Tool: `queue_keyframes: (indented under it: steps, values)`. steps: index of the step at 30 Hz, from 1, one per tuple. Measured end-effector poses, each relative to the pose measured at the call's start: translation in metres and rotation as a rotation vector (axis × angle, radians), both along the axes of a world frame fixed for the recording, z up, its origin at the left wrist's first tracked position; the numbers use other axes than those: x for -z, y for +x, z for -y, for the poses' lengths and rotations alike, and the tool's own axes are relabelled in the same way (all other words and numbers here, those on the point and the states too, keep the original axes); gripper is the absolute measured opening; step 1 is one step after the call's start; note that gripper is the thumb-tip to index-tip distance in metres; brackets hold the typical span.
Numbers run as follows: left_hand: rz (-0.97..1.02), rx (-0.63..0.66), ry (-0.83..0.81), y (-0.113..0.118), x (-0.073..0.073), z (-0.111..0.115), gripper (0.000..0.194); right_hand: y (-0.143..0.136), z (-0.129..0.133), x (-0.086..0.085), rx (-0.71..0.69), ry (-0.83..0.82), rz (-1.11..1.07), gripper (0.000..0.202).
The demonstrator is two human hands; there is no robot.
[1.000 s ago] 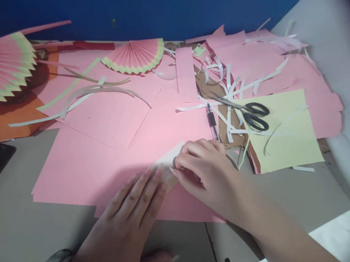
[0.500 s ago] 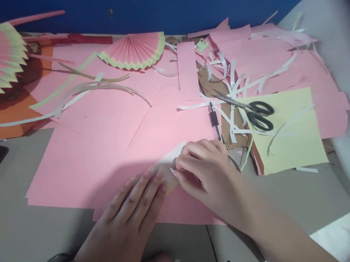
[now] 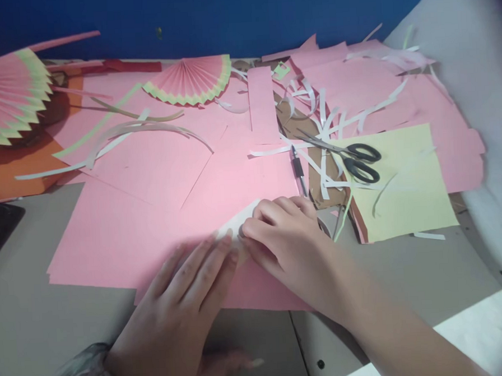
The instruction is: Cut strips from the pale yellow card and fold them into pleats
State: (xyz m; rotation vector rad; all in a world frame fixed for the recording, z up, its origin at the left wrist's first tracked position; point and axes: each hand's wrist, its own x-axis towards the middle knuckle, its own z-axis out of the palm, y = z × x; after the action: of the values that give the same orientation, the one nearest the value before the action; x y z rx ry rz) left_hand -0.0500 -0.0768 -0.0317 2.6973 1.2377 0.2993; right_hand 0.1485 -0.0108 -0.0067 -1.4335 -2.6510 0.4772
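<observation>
A narrow white-and-pale-yellow paper piece [image 3: 244, 213] lies slantwise over the near part of a large pink sheet [image 3: 143, 227]. My left hand [image 3: 189, 295] rests flat, its stretched fingertips pressing the lower left of this piece. Close by on the right, my right hand [image 3: 289, 239] has its fingers curled, thumb and forefinger pinched at the paper piece; its lower edge is partly hidden by both hands. Just beyond the right knuckles lies a pen [image 3: 299, 171] with a black grip. Black-handled scissors [image 3: 361, 162] rest partly on a pale yellow sheet [image 3: 420, 201].
Two pleated pink fans, one [image 3: 188, 79] at the back and one [image 3: 11, 99] at left, have yellow-green rims. White paper strips [image 3: 324, 145] tangle over brown cardboard [image 3: 318, 179]. Orange paper [image 3: 18, 172] and a dark flat object [image 3: 0, 226] lie left. A blue panel [image 3: 208, 22] stands behind.
My right hand has shifted slightly left along the paper piece, its thumb and forefinger now closer to my left fingertips. The whole view has turned a little; the things lying around keep their places.
</observation>
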Motion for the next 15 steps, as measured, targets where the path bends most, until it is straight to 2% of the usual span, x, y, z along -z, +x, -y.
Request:
queue_keyframes:
  steps: [9, 15]
  values:
    - [-0.066, -0.003, -0.06, 0.0055, 0.0025, -0.0029, 0.084, 0.0008, -0.0014, -0.002, -0.021, 0.054, 0.022, 0.019]
    - [-0.055, 0.002, -0.036, 0.0052, 0.0003, -0.0025, 0.081, 0.0037, 0.0006, -0.0012, 0.055, 0.121, 0.02, 0.02]
